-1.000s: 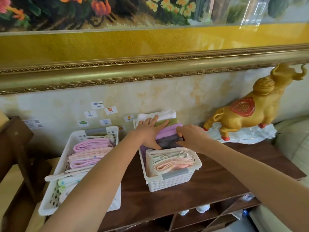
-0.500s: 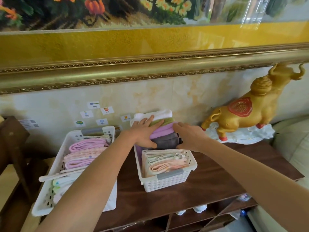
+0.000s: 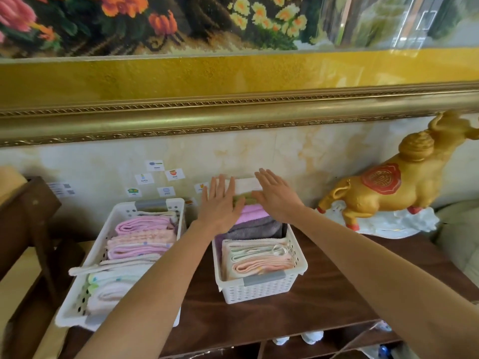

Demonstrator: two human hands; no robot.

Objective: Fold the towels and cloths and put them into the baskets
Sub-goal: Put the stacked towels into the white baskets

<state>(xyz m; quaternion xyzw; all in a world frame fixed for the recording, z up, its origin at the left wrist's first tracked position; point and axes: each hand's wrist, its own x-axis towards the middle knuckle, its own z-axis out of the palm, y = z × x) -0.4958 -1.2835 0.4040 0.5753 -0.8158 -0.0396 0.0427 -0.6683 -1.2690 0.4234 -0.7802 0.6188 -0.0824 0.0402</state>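
Observation:
Two white plastic baskets stand on a dark wooden shelf. The right basket [image 3: 261, 288] holds folded towels on edge: a peach and cream one [image 3: 259, 263] in front, a grey one [image 3: 255, 228], a purple one [image 3: 252, 211], a green one and a white one [image 3: 245, 186] at the back. My left hand [image 3: 220, 203] lies flat, fingers spread, on the back towels. My right hand [image 3: 276, 195] lies flat beside it on the same towels. The left basket [image 3: 77, 299] is packed with folded pink and white cloths [image 3: 143, 235].
A golden ox statue [image 3: 388, 187] on a white base stands to the right, close to the right basket. The wall with small picture labels [image 3: 154, 165] and a large gilt picture frame [image 3: 233, 112] is directly behind. A dark wooden chair [image 3: 31, 216] is at the left.
Both hands have let go of the grey and purple towels and moved back onto the rear towels, now flat with fingers spread. The view has also shifted closer.

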